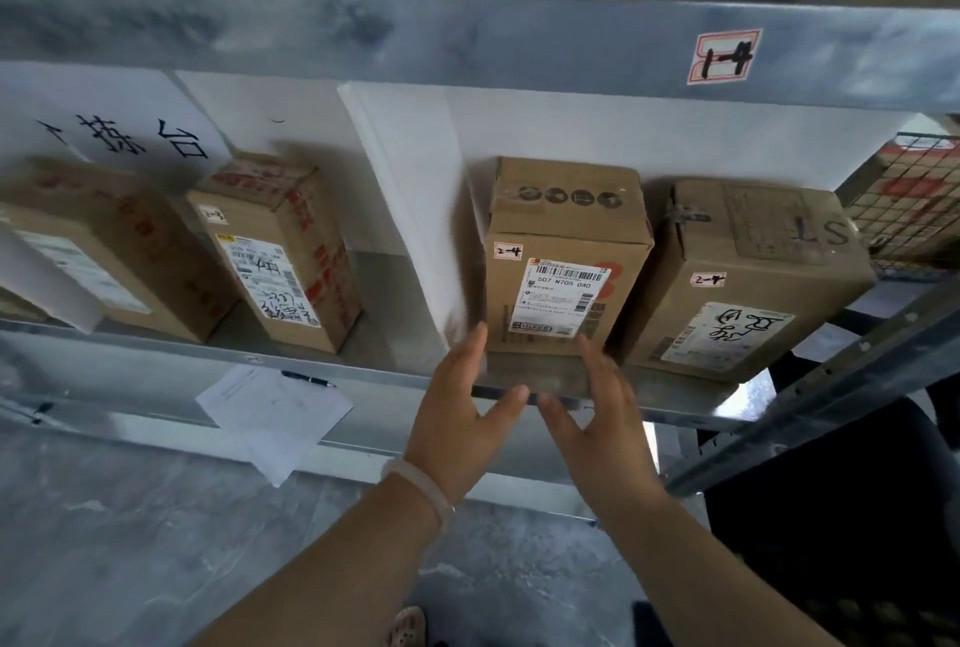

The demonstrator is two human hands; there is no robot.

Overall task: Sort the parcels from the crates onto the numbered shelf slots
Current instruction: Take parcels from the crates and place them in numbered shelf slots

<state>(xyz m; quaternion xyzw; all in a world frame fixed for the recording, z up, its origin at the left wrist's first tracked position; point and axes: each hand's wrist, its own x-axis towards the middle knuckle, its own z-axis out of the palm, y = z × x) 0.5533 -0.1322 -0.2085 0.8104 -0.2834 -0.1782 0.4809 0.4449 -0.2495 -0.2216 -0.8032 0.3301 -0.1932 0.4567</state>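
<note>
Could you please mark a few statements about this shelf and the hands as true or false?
1. The parcel with the 507 N705 040 label carries a small 2-4 tag. True.
2. The left hand grips that parcel. False: both the left hand and the right hand are open just in front of it.
3. A white divider stands left of that parcel. True.
4. The sticker on the shelf beam reads 3-1. False: it reads 1-4.
</note>
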